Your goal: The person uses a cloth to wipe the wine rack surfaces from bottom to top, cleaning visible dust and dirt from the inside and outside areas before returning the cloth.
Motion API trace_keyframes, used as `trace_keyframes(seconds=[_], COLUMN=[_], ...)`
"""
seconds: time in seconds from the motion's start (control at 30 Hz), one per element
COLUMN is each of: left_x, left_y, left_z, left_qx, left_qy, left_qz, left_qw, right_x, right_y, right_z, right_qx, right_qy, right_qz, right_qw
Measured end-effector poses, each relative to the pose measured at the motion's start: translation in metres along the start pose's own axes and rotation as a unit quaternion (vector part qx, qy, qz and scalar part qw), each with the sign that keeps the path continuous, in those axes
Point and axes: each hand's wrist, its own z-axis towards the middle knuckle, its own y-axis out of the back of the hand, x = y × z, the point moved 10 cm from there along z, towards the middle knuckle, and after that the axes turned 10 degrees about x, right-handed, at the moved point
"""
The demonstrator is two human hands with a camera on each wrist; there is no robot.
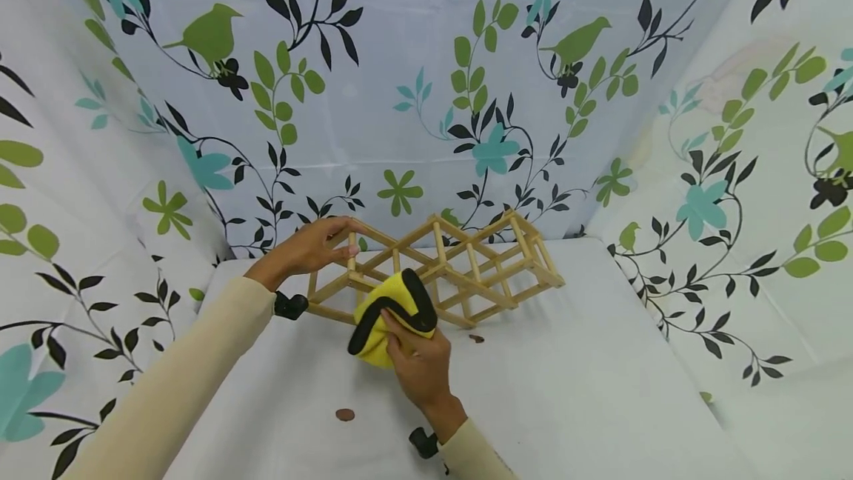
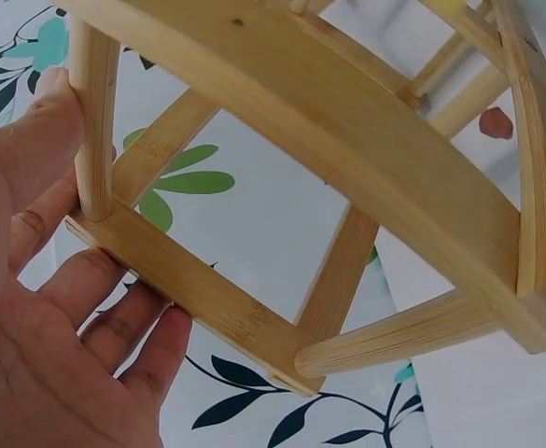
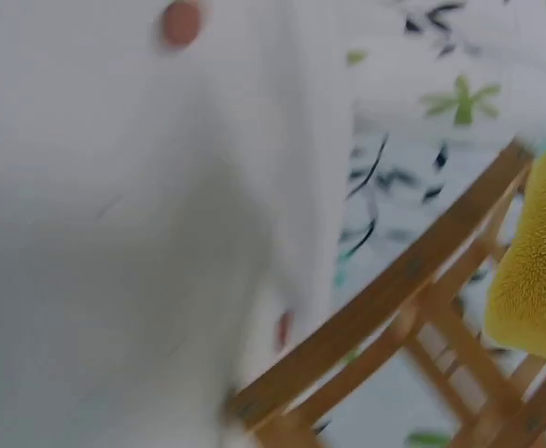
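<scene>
A light wooden wine rack [image 1: 476, 289] with slats, dowels and diamond-shaped openings stands at the back of the white table. My left hand [image 1: 313, 247] grips its left end; in the left wrist view the thumb lies against an end dowel [image 2: 95, 121] and the fingers reach around the slat below. My right hand [image 1: 421, 369] holds a bunched yellow cloth [image 1: 393, 291] with black edging in front of the rack's left half, overlapping it in the head view. In the right wrist view, the cloth [image 3: 539, 271] shows at the right edge beside the rack, while the right hand is out of sight.
The white table [image 1: 566, 391] carries a brown oval spot [image 1: 344, 415] near the front and another brown spot [image 1: 476, 338] just before the rack. Patterned fabric [image 1: 373, 110] with leaves and birds hangs close behind the rack and along both sides.
</scene>
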Motion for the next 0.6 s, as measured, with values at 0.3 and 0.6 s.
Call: trace_keyframes(seconds=[0.3, 0.6], left_x=[-0.003, -0.005], left_y=[-0.005, -0.005], left_z=[0.009, 0.006], left_qx=[0.004, 0.001], left_qy=[-0.006, -0.005], left_qz=[0.007, 0.011], left_qw=[1.0000, 0.9999], right_x=[0.002, 0.013], right_y=[-0.086, -0.083], right_z=[0.014, 0.011], right_qx=[0.103, 0.060], right_qy=[-0.045, -0.001], right_qz=[-0.018, -0.058], right_qw=[0.9935, 0.9965])
